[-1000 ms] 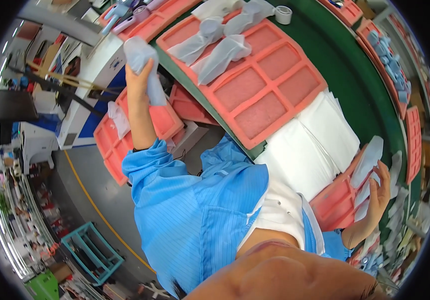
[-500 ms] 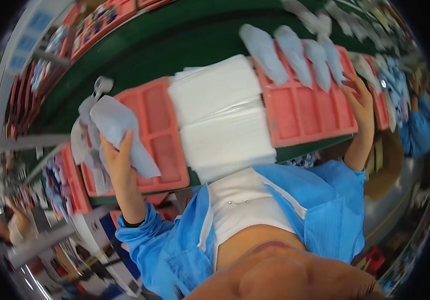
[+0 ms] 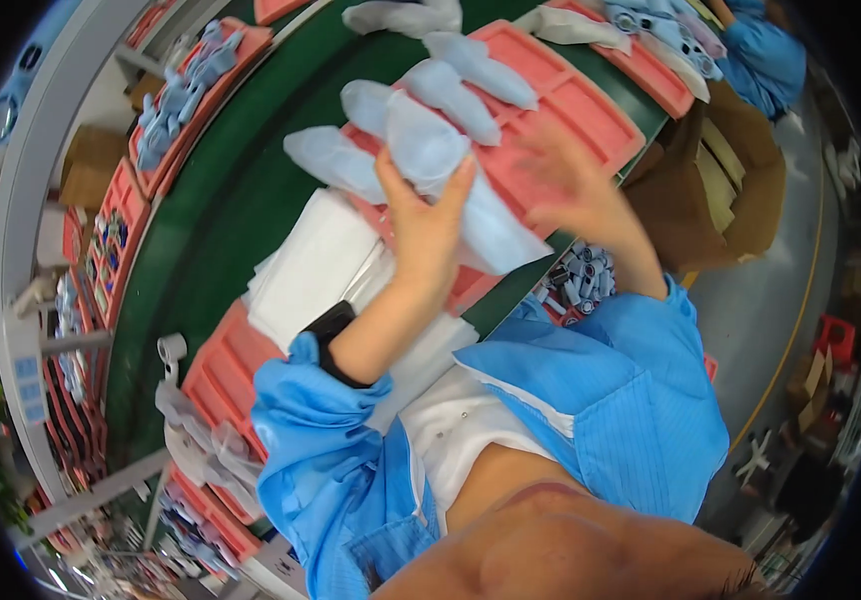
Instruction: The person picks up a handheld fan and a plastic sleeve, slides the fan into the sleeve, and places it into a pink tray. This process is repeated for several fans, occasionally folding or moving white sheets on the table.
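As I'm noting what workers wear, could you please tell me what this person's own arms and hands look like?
Loose, bright blue fabric sleeves end short of the wrists. The left hand is ungloved, with a wide black band on that arm at the sleeve's edge; the right hand is blurred but also looks ungloved.

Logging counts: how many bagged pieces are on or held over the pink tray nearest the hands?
5: the held piece in the left hand; across the upper-left edge of the tray, leftmost piece, second piece, third piece and rightmost piece. Others may be hidden.
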`<state>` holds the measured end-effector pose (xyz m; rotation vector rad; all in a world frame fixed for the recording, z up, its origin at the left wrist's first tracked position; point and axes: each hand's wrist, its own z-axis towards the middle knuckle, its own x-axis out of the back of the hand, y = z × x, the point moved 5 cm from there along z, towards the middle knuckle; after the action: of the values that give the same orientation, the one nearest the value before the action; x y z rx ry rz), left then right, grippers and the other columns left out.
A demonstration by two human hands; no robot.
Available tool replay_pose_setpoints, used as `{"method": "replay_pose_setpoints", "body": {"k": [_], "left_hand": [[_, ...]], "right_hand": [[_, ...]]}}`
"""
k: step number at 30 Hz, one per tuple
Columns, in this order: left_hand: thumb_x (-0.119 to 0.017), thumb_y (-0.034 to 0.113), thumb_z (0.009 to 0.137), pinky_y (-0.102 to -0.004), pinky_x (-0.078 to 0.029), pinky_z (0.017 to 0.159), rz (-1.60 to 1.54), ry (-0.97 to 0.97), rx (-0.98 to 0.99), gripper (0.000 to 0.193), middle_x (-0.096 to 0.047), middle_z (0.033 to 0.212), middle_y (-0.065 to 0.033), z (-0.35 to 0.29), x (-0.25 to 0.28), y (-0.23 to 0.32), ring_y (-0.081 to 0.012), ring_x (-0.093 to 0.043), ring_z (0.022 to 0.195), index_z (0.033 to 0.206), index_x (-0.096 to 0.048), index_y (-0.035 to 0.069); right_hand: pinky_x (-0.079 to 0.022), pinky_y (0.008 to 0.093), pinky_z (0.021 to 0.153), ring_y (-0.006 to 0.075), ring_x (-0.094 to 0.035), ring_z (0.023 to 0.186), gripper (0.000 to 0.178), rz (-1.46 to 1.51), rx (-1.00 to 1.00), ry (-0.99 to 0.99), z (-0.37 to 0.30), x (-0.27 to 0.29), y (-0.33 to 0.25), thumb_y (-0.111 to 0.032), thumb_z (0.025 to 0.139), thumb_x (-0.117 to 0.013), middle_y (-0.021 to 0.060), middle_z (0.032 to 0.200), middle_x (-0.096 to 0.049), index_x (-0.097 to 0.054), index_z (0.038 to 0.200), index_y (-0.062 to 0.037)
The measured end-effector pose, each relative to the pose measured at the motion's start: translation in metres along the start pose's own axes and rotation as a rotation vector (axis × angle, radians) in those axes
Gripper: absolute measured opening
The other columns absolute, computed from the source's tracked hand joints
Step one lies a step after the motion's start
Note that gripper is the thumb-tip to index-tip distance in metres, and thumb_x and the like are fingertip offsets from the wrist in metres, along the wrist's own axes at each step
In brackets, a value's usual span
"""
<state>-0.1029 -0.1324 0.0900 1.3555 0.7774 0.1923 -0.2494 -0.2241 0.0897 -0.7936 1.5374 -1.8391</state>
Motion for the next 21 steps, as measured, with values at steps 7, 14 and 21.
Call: {"method": "replay_pose_setpoints", "body": {"k": [7,14,21], "left_hand": [[-0.069,0.003,0.080,-0.0342,-0.044,0.092,0.543,-0.243,-0.162,0.066,-0.047,0.124,-0.0092,0.007,0.012,0.005,-0.0219,-0.048,0.115,0.137,-0.035,0.007],[-0.070,0.013,0.078,-0.0341,-0.047,0.072,1.460,0.169,-0.258,0.026,-0.054,0.094,-0.0125,0.006,0.181,0.022,-0.0261,-0.055,0.084,0.099,-0.059,0.003],[-0.073,0.014,0.075,-0.0346,-0.045,0.075,1.369,0.209,-0.244,0.026,-0.053,0.092,-0.0123,-0.001,0.212,0.001,-0.0264,-0.054,0.084,0.092,-0.059,0.001]], "right_hand": [[-0.043,0.0363,0.093,0.0287,-0.054,0.114,0.067,-0.282,0.243,0.069,0.042,0.037,0.011,-0.015,0.079,-0.061,0.0151,0.133,-0.048,-0.035,0.140,-0.0047],[-0.050,0.0458,0.080,0.0384,-0.059,0.099,0.056,-1.303,0.315,0.296,0.163,0.125,0.101,-0.018,0.081,-0.057,0.0211,0.106,-0.060,-0.040,0.134,-0.0100],[-0.050,0.0457,0.080,0.0351,-0.058,0.098,0.034,-1.325,0.259,0.748,0.190,0.226,0.038,-0.017,0.082,-0.057,0.0182,0.105,-0.060,-0.056,0.115,-0.0080]]}}
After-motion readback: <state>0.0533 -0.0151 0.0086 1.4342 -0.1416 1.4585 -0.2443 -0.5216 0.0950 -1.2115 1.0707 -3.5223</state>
